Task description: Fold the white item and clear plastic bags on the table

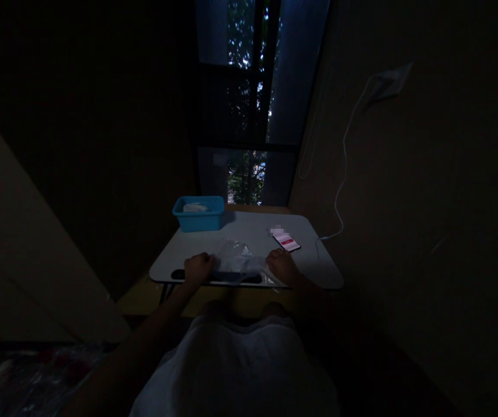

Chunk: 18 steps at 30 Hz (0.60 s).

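Note:
A clear plastic bag (pixel 239 258) stretches between my two hands over the front edge of the white folding table (pixel 257 223). My left hand (pixel 199 269) is closed on the bag's left end, near the dark slot in the tabletop. On the other side, my right hand (pixel 282 266) has its fingers curled over the bag's right end. Part of the bag droops past the table's front edge. The room is dim, so fine details of the fingers and bag are hard to make out.
A blue plastic basket (pixel 200 220) with something white inside stands at the table's back left. A lit phone (pixel 287 240) lies to the right, beyond my right hand. From a wall socket (pixel 390 81), a white cable (pixel 345 150) hangs down to the table's right edge.

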### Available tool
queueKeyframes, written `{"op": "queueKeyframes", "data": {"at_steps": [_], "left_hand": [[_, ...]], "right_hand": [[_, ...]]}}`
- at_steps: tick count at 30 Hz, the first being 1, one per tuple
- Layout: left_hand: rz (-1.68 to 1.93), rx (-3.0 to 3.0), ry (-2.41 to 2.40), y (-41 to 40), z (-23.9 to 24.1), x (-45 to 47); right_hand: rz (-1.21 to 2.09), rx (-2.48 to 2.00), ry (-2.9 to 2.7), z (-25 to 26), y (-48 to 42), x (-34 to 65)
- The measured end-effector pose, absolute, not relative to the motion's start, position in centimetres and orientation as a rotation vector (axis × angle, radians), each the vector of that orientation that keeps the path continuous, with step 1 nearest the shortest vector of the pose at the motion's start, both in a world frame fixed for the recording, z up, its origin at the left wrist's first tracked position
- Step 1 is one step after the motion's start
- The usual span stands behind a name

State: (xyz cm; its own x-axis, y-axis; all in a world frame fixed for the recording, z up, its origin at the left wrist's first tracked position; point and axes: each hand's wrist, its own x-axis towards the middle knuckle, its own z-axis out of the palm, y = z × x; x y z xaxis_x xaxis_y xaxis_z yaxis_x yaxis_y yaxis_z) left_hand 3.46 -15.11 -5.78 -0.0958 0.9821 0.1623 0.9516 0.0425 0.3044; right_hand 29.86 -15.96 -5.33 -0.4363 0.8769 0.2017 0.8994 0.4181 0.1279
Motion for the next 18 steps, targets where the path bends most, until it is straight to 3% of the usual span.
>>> {"op": "queueKeyframes", "data": {"at_steps": [7,12,18], "left_hand": [[0.615,1.805,2.300,-15.7,-5.1,2.5],[0.634,1.557,2.445,-15.8,-4.5,1.3],[0.596,1.779,2.335,-17.5,-5.1,1.2]], "right_hand": [[-0.270,-1.696,-2.446,-4.8,-15.8,29.4],[-0.207,-1.507,-2.562,-5.4,-16.6,28.3],[-0.349,-1.555,-2.629,-5.2,-16.5,27.7]]}}
